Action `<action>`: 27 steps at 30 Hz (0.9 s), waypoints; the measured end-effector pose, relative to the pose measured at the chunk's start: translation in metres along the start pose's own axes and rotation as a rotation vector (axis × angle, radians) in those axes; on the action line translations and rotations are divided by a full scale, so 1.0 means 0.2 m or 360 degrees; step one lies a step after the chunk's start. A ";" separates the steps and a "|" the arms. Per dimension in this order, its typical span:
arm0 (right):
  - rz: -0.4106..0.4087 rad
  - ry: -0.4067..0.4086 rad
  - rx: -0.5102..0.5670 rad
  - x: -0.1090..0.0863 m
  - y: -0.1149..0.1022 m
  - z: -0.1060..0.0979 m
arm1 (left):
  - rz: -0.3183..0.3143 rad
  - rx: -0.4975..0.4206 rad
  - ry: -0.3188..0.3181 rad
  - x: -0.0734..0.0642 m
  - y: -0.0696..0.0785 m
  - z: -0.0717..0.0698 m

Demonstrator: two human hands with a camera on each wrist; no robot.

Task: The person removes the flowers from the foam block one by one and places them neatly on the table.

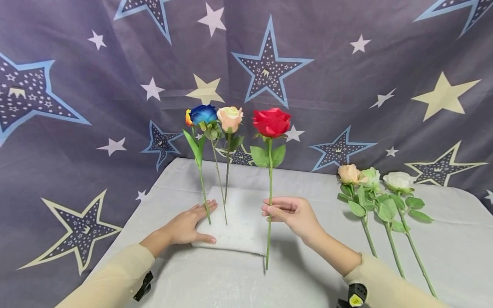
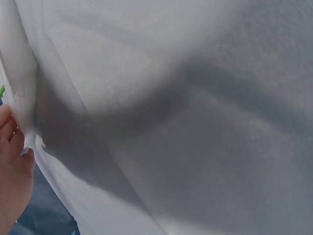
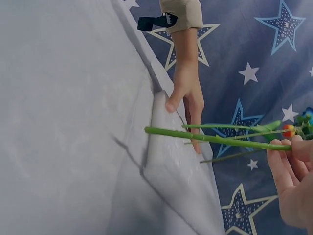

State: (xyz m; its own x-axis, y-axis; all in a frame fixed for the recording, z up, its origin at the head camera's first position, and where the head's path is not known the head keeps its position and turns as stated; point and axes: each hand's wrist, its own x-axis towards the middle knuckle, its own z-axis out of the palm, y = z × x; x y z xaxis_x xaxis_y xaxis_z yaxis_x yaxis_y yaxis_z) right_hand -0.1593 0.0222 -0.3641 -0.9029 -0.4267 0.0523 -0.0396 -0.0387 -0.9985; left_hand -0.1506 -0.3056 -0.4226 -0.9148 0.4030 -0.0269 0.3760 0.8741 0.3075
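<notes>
My right hand pinches the green stem of a red artificial rose between thumb and fingers. The rose is upright, its stem's lower end beside the right front corner of a white block. Flat on the block's left side rests my left hand, fingers extended and thumb spread. Three flowers stand in the block: a blue rose, a peach rose and an orange-yellow flower mostly behind the blue one. In the right wrist view, the held stem crosses before the block.
On the right of the white-covered table lie a peach rose, a pale green rose and a white rose, stems toward the front. A star-patterned curtain hangs behind the table.
</notes>
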 end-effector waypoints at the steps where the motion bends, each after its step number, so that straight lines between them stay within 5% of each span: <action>1: 0.0021 0.0012 0.0007 -0.01 0.00 -0.02 | 0.0001 -0.0002 0.0001 0.00 0.00 0.00; 27: 0.0430 0.0169 -0.0005 -0.19 0.20 -0.47 | 0.0006 -0.0022 0.0008 0.00 -0.01 0.01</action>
State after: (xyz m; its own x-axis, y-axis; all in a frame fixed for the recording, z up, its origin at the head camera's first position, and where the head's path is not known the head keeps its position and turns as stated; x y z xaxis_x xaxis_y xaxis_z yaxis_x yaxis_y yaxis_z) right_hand -0.1665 0.1227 -0.4080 -0.9207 -0.3242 -0.2174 0.2072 0.0662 -0.9761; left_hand -0.1515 -0.3069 -0.4249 -0.9143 0.4046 -0.0208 0.3772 0.8689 0.3206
